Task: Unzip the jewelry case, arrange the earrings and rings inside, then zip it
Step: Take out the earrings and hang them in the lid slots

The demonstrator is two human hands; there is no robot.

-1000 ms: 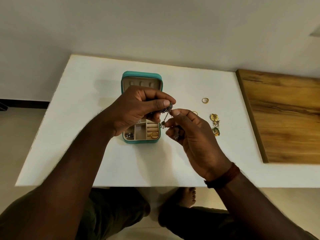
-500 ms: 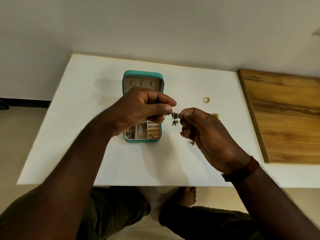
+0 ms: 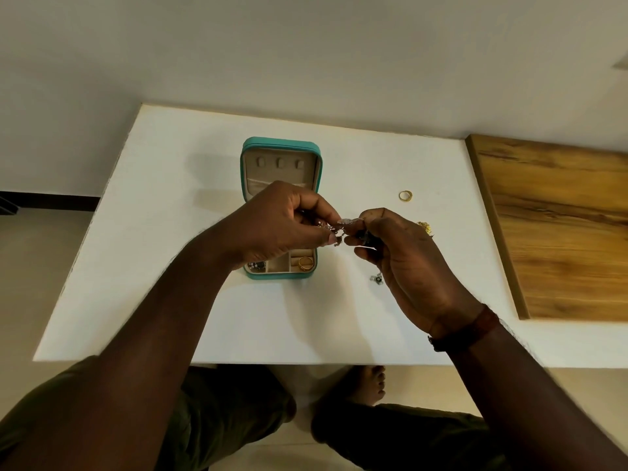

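My left hand (image 3: 282, 226) and right hand (image 3: 407, 263) pinch an earring (image 3: 339, 229) over the open case (image 3: 282, 144); a ring (image 3: 405, 195) lies to its right.

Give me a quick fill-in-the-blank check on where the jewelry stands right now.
1. The teal jewelry case sits on the white table with its lid ____.
2. The silver earring is pinched by ____ hands, the left hand and the right hand.
3. One loose gold ring lies on the table to the ____ of the case.
4. A second gold ring lies ____ the case.

Missing words: open; both; right; inside.
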